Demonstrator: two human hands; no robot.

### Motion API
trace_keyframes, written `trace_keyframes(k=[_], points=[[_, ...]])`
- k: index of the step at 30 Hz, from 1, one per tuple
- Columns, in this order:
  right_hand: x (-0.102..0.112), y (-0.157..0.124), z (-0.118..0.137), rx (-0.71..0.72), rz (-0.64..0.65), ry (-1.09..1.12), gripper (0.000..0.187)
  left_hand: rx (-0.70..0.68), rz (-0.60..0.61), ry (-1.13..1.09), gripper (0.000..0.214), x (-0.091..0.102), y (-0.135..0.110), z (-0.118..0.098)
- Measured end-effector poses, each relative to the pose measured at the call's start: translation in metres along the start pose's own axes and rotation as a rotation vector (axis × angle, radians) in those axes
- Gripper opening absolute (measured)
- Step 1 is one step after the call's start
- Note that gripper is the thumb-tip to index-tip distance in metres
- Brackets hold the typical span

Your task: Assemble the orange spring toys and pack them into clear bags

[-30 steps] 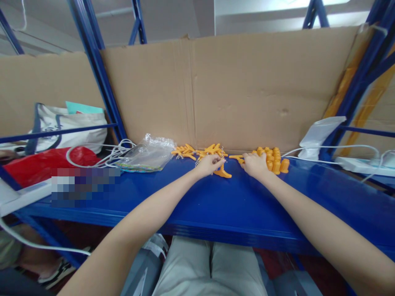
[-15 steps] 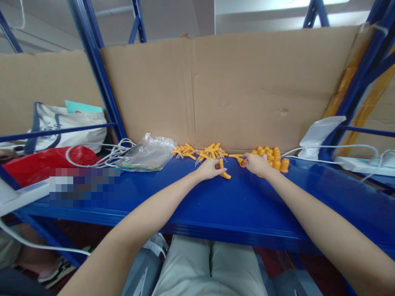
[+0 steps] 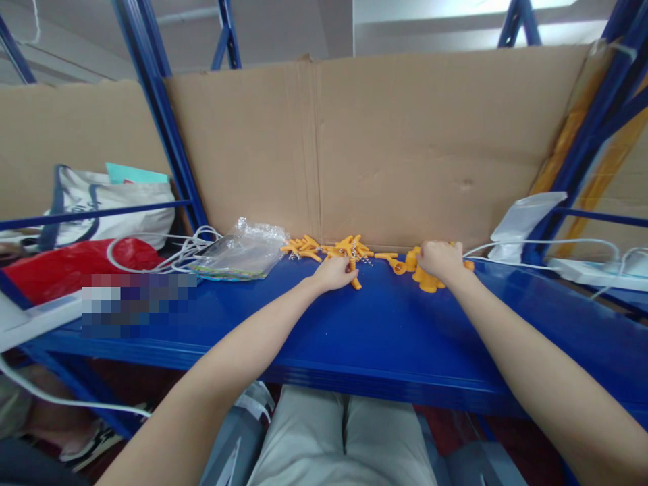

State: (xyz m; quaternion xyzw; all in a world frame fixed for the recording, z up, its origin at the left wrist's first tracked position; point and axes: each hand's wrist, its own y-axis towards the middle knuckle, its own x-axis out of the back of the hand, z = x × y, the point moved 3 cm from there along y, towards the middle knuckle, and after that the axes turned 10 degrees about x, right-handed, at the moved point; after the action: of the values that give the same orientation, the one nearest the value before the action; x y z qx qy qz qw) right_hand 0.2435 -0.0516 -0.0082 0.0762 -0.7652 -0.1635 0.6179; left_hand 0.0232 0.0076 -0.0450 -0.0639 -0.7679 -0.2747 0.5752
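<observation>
On the blue shelf point(image 3: 354, 324), at the foot of a cardboard wall, lie several small orange plastic pieces point(image 3: 308, 247), some with little metal chains. My left hand point(image 3: 331, 273) rests curled beside that heap, its fingertips pinching one orange piece point(image 3: 354, 273) that sticks out toward me. My right hand point(image 3: 441, 260) lies closed over a second cluster of stubby orange pieces point(image 3: 424, 281) further right, covering most of them. One more orange piece point(image 3: 393, 262) lies between the two hands.
A crinkled clear plastic bag point(image 3: 243, 253) lies left of the orange heap, beside coiled white cables point(image 3: 172, 253). A red bag point(image 3: 75, 266) and a white tote point(image 3: 106, 209) sit far left. A white pouch point(image 3: 524, 219) and a power strip point(image 3: 597, 270) are at right.
My right hand has moved right and back onto the stubby orange cluster. My left hand has drawn its orange piece slightly back toward the heap.
</observation>
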Motion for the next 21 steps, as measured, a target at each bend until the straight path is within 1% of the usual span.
trace_keyframes(k=[3,5,10,13,17,21], points=[[-0.004,0.001,0.000,0.006,0.063,0.009,0.034,0.013,0.006,0.012,0.022,0.000,0.002,0.002],[-0.004,0.001,0.002,0.012,0.076,0.019,0.033,0.022,0.008,0.007,0.022,-0.001,0.002,0.003],[0.001,-0.001,0.012,0.087,0.053,0.103,0.028,0.013,0.016,-0.031,0.019,-0.002,0.003,0.005],[0.000,-0.001,0.019,0.155,0.008,0.180,0.025,0.007,0.018,-0.051,0.018,-0.003,0.003,0.006],[-0.009,0.004,0.026,0.227,-0.041,0.331,0.021,-0.006,0.014,-0.061,0.016,-0.003,0.004,0.006],[-0.022,0.009,0.028,0.244,-0.004,0.460,0.025,-0.060,0.030,-0.071,0.017,-0.005,0.006,0.007]])
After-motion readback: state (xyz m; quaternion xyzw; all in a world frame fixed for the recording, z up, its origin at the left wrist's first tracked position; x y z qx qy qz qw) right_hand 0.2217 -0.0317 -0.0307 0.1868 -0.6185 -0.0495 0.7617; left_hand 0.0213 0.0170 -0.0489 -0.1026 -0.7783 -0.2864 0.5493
